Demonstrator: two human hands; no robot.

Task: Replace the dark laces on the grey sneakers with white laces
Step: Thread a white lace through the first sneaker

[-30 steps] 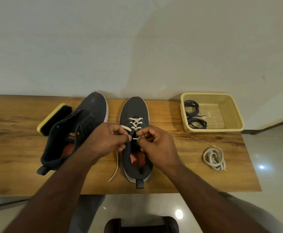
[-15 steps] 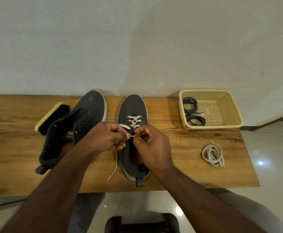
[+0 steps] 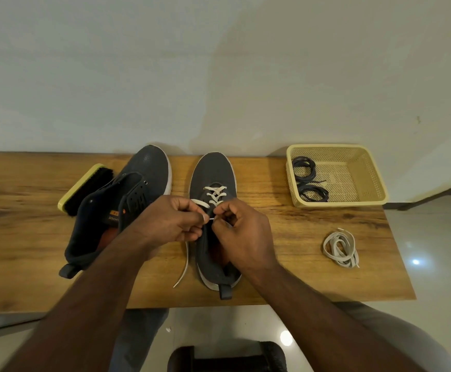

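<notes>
Two grey sneakers stand on the wooden table (image 3: pixel 286 275). The right sneaker (image 3: pixel 213 173) carries a white lace (image 3: pixel 215 193) crossed through its front eyelets. My left hand (image 3: pixel 173 221) and my right hand (image 3: pixel 242 229) meet over its tongue, each pinching the white lace, with the lace tip between the fingertips. One loose lace end (image 3: pixel 182 269) trails down beside the shoe. The left sneaker (image 3: pixel 127 200) lies unlaced, its tongue open. A coiled spare white lace (image 3: pixel 341 248) lies to the right. Two dark lace bundles (image 3: pixel 309 181) sit in the basket.
A yellow mesh basket (image 3: pixel 361 181) stands at the back right corner. A shoe brush with a yellow back (image 3: pixel 85 187) lies at the back left, behind the left sneaker. The table backs onto a wall; its front edge is near my body.
My hands have stayed over the right sneaker, working the lace tip with small finger movements. The view has shifted slightly; nothing else has moved.
</notes>
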